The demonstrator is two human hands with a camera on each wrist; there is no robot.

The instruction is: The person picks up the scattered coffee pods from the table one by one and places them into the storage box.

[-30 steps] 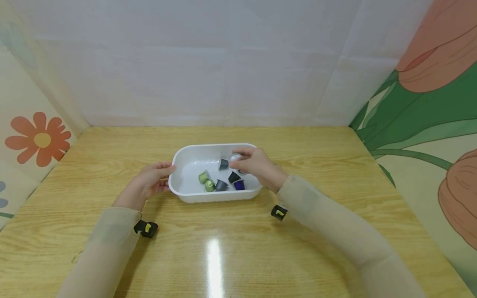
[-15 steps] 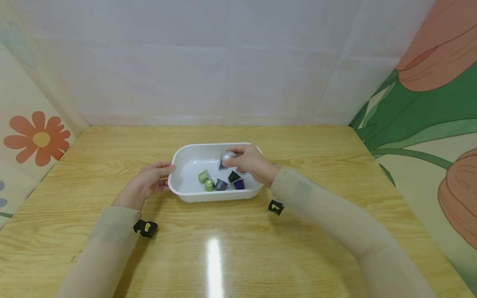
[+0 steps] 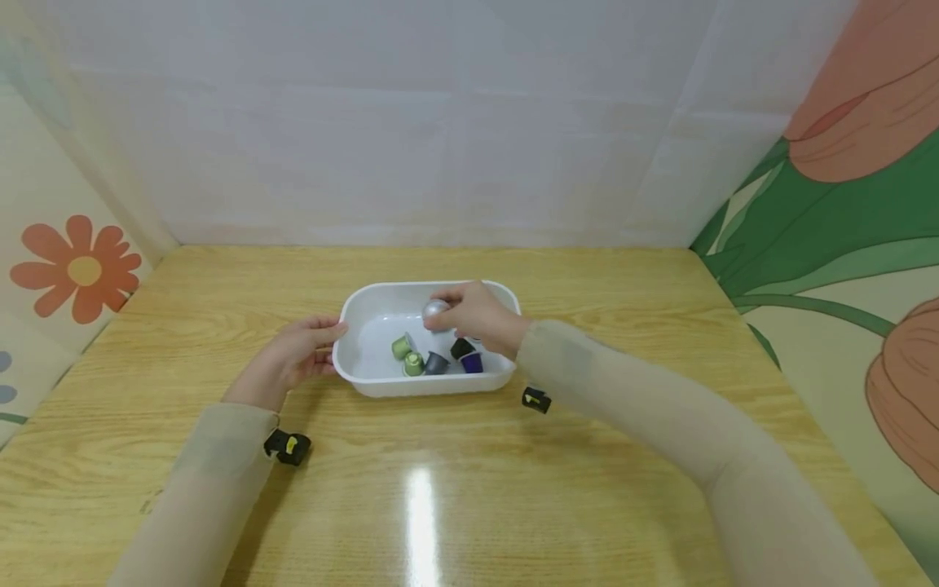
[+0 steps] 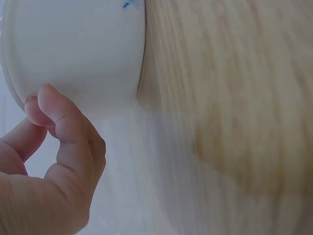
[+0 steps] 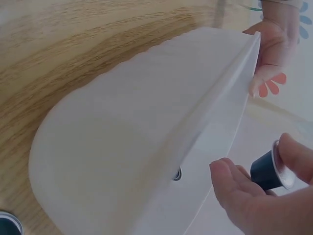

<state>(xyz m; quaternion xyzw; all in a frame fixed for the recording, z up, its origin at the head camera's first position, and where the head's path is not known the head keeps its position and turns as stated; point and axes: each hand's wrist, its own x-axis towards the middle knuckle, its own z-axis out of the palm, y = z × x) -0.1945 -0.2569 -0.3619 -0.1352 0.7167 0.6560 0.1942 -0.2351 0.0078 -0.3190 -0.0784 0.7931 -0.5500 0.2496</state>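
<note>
A white tray (image 3: 421,390) stands on the wooden table. My left hand (image 3: 297,350) grips its left end, thumb at the rim and fingers bent against the outer wall. Over the back of the tray, my right hand (image 3: 477,314) pinches a coffee capsule (image 5: 265,170), dark blue with a silver lid, between thumb and fingers. In the tray lie two green capsules (image 3: 402,346), a grey capsule (image 3: 436,364), a black capsule (image 3: 462,349) and a purple capsule (image 3: 472,363). The right hand hides part of the tray's back right.
Another capsule (image 5: 10,224) is on the table outside the tray, low in the right wrist view. A white sheet (image 3: 411,163) hangs behind the table (image 3: 352,505). Flower-patterned panels (image 3: 829,244) flank both sides.
My right hand has moved left over the tray with the silver-lidded capsule in its fingers. A grey capsule at the back is now out of sight. The left hand keeps its place.
</note>
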